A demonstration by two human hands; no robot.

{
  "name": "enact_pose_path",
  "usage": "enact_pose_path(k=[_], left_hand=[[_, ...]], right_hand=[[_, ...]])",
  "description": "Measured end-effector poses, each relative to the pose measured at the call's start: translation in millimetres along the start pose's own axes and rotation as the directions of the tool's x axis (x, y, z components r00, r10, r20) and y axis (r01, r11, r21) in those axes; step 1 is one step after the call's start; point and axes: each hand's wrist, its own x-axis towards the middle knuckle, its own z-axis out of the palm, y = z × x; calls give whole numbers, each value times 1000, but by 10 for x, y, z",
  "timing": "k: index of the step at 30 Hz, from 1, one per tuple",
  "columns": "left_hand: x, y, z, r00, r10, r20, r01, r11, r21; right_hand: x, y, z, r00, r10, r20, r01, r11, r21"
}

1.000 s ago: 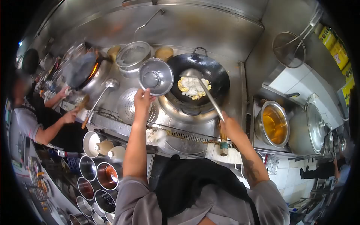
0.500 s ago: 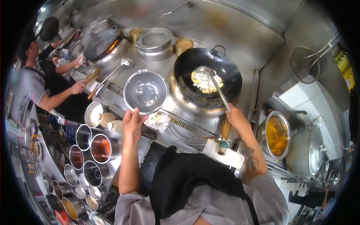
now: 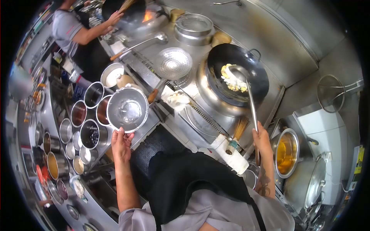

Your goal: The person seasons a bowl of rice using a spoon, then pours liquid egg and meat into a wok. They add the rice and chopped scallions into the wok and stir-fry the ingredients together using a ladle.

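My left hand (image 3: pixel 122 145) grips the near rim of a metal bowl (image 3: pixel 128 108), thumb over the edge. The bowl is tilted toward me, with some pale residue inside, and hangs over the sauce pots (image 3: pixel 93 95). In my right hand (image 3: pixel 262 138) is the handle of a long ladle (image 3: pixel 251 101). The ladle's head lies in the black wok (image 3: pixel 256 75), at the white and yellow food (image 3: pixel 233 84), which looks like rice and egg. A perforated skimmer (image 3: pixel 173 63) with a wooden handle rests left of the wok.
A bamboo brush (image 3: pixel 241 129) lies near the stove's front edge beside a white cloth (image 3: pixel 230 154). To the right stand a pot of amber liquid (image 3: pixel 287 153) and a lidded pot (image 3: pixel 308 184). Another ladle (image 3: pixel 140 45) lies at the back left, near a co-worker (image 3: pixel 71 29).
My left hand has carried the bowl left, uncovering the skimmer. The whole view has shifted. The ladle's head has moved over the food's right side. The co-worker now holds a brush over another wok.
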Motion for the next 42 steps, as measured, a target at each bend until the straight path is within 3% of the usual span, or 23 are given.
enact_pose_path(k=[1, 3, 4, 6, 7, 9, 10, 11, 12, 13, 14, 15, 16, 18, 23, 30, 33, 35, 37, 40, 42], left_hand=[[-56, 23, -94, 1000, 9, -22, -9, 1000, -22], [-173, 82, -310, 997, 31, -76, -36, 997, -70], [-240, 110, -462, 996, 64, -61, -70, 994, -88], [-433, 242, -651, 983, 91, -160, -112, 986, -124], [-468, 228, -862, 975, 136, -176, -167, 970, -179], [-650, 356, -1176, 965, 118, -233, -164, 967, -194], [-753, 359, -1377, 945, 148, -292, -211, 957, -199], [-882, 372, -1579, 922, 168, -350, -258, 939, -228], [-1039, 410, -1775, 903, 207, -376, -317, 913, -258], [-1190, 435, -2016, 881, 206, -426, -342, 900, -271], [-1404, 478, -2184, 838, 226, -496, -392, 882, -262], [-1593, 516, -2385, 799, 241, -551, -434, 865, -252], [-1784, 531, -2610, 740, 239, -628, -465, 857, -222], [-2119, 510, -3041, 611, 231, -757, -529, 830, -174], [-2936, 540, -4087, 343, 189, -920, -670, 736, -99], [-2968, 1213, -5313, 217, 300, -929, -711, 701, 60], [-2816, 1467, -5800, 272, 361, -892, -750, 660, 38], [-2764, 1548, -5931, 358, 290, -887, -756, 647, -93], [-2680, 1524, -6045, 493, 97, -864, -686, 654, -318], [-2426, 1289, -5704, 544, 193, -817, -480, 870, -114], [-2171, 1113, -5260, 681, 200, -704, -284, 959, -2]], right_hand=[[-38, -104, 13, 996, 67, 60, -68, 998, 17], [91, 12, 59, 994, 75, 85, -75, 997, 0], [129, 17, 10, 991, 37, 131, -49, 995, 88], [132, -28, 92, 998, 1, 60, -9, 992, 127], [53, -222, 160, 995, 102, -20, -99, 986, 133], [317, 155, 373, 997, 75, -3, -73, 986, 153], [614, 640, 461, 970, -243, 15, 243, 969, -41], [721, 754, 542, 946, -319, -50, 304, 932, -195], [849, 757, 526, 934, -352, 70, 358, 921, -151], [837, 533, 495, 930, -324, 172, 357, 908, -220], [1328, 1069, 500, 862, -470, 190, 505, 761, -406], [1352, 952, 576, 952, -221, 211, 262, 946, -192], [1258, 735, 712, 980, -91, 178, 110, 989, -103], [1036, 240, 1037, 990, 1, 141, 4, 999, -37], [791, -638, 1575, 988, 0, 155, 3, 1000, -17], [604, -1142, 1794, 991, -3, 132, 3, 1000, -4], [588, -1165, 1708, 995, 15, 99, -14, 1000, -11], [602, -1102, 1585, 997, 39, 74, -38, 999, -15], [643, -994, 1400, 997, 69, 39, -68, 997, -27], [754, -787, 1013, 991, 128, -26, -130, 989, -67], [800, -664, 738, 976, 207, -64, -215, 965, -153]])
